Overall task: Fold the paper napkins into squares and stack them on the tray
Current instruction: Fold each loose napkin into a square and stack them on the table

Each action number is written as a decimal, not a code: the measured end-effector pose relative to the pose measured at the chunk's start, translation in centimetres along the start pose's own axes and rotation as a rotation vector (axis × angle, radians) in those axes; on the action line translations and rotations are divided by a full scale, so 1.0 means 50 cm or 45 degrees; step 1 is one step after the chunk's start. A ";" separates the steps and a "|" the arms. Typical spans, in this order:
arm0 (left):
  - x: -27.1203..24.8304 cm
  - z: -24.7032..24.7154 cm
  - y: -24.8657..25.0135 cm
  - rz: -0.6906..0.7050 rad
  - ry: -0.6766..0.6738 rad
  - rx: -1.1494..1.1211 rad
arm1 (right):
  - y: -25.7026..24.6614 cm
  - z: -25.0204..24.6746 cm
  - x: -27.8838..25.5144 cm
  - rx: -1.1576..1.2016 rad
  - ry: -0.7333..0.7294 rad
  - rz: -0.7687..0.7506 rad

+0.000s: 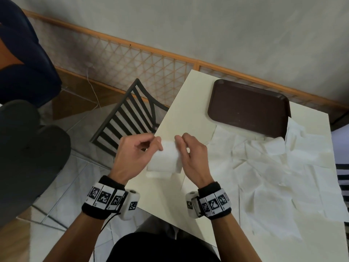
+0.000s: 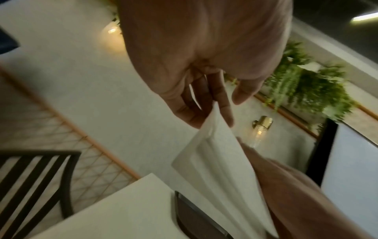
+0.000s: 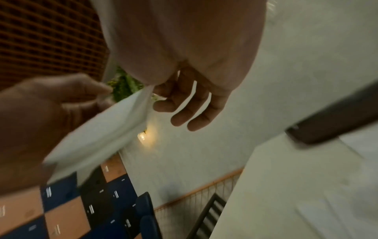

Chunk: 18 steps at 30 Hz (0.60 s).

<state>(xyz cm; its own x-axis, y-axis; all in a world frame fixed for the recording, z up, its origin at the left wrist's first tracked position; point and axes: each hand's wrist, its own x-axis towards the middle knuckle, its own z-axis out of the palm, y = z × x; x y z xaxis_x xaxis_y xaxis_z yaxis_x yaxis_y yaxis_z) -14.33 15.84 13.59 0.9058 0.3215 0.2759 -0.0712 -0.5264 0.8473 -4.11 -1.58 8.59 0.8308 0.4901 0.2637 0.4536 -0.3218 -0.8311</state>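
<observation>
A folded white paper napkin is held up above the near left edge of the cream rectangular worktop, between the two hands. One upper corner is pinched by the left hand between thumb and fingertips, the remaining fingers being curled loosely beside it; in the left wrist view the corner is seen wedged among the fingers. The opposite edge is pinched by the right hand, whose thumb and forefinger are closed on the paper while its other fingers hang relaxed and apart. Several layers are seen along the napkin's lower edge.

The dark brown rectangular plastic tray is set on the far part of the worktop, well apart from the held napkin and with nothing seen on it. Just nearer than the tray and to the right of it, a spread of unfolded, creased white paper napkins is laid over the worktop; the tray's near edge is touched by this spread, and its near right corner is partly overlapped by raised paper. To the left of the tray, beyond the worktop edge, a dark slatted metal chair back is seen against the tiled floor. Behind the tray, a wooden lattice panel is run along the foot of the grey wall.
</observation>
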 end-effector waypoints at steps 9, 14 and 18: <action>-0.012 0.079 -0.222 -0.575 -0.203 0.259 | 0.118 0.122 -0.036 0.188 -0.190 0.595; -0.029 0.130 -0.286 -0.628 -0.347 0.479 | 0.152 0.138 -0.031 -0.022 -0.302 0.601; -0.039 0.135 -0.275 -0.536 -0.293 0.690 | 0.196 0.029 -0.005 -0.314 -0.033 0.499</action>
<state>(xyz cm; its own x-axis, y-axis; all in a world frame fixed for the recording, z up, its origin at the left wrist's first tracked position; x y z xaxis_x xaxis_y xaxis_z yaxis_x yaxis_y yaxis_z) -12.31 17.12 -1.65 0.8800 0.4406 -0.1776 0.4663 -0.7297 0.5002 -0.35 -3.69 -0.33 0.9481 0.3118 -0.0621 0.1724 -0.6685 -0.7235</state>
